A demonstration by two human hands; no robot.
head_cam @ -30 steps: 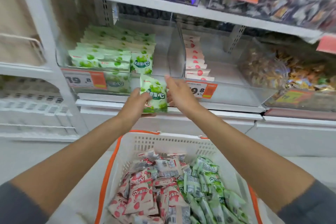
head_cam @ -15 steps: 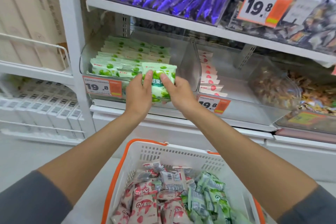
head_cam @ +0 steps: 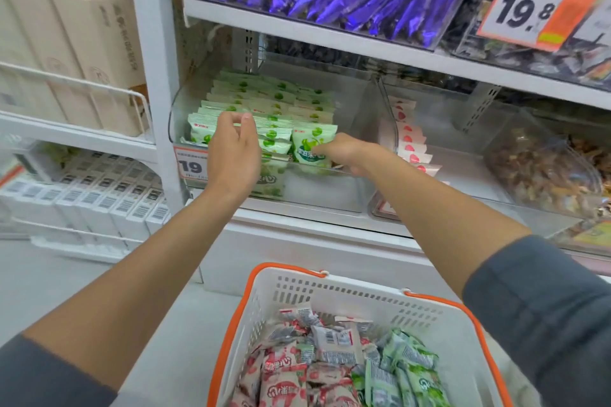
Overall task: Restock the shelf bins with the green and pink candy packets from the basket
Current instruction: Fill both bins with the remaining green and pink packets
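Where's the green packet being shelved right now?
Head view, centre: the green packet stands at the front right of the green rows in the left clear bin, held by the right hand.

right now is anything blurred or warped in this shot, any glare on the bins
Head view: the wide lens bows the shelf post and tilts the shelf edge; the price tag at upper right is smeared; mild sheen on the clear bin front; left hand, right hand and green packet look sharp.

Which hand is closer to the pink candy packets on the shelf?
Right. The right hand holds a green packet just left of the pink packets, across the clear divider. The left hand is farther left, over the green stack.
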